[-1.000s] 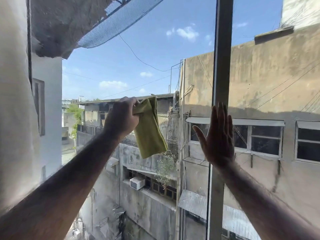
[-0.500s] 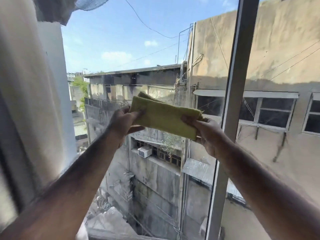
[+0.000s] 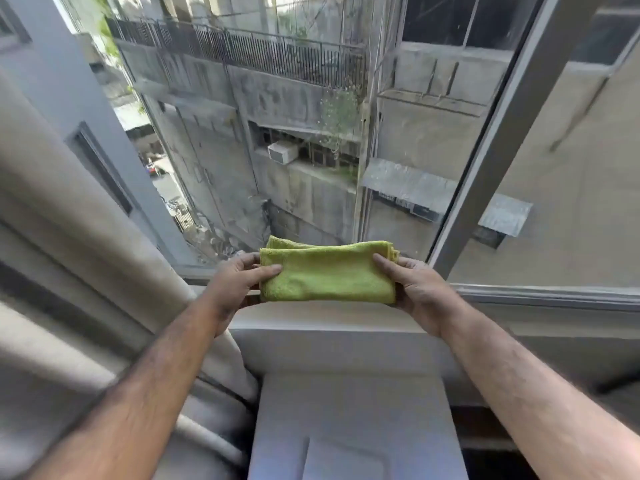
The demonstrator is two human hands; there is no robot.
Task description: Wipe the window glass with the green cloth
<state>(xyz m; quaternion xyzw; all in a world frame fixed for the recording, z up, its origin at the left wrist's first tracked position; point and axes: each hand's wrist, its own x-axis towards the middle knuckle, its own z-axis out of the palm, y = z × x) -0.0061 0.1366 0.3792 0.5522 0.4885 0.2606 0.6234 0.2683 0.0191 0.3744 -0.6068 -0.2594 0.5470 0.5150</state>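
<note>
The green cloth is folded into a flat rectangle and held level between both hands, low in front of the window. My left hand grips its left end, thumb on top. My right hand grips its right end the same way. The window glass fills the upper view, with small specks on it, and the cloth is off the glass. A grey vertical window frame bar runs slanted down the right side of the pane.
A pale curtain hangs along the left. The white window sill lies just under the hands, with a white ledge or box below it. Outside are concrete buildings, a railing and an air-conditioning unit.
My right hand left the glass and took the cloth's free end. Both hands then lowered the cloth from mid-pane down to sill level, and my view tilted downward.
</note>
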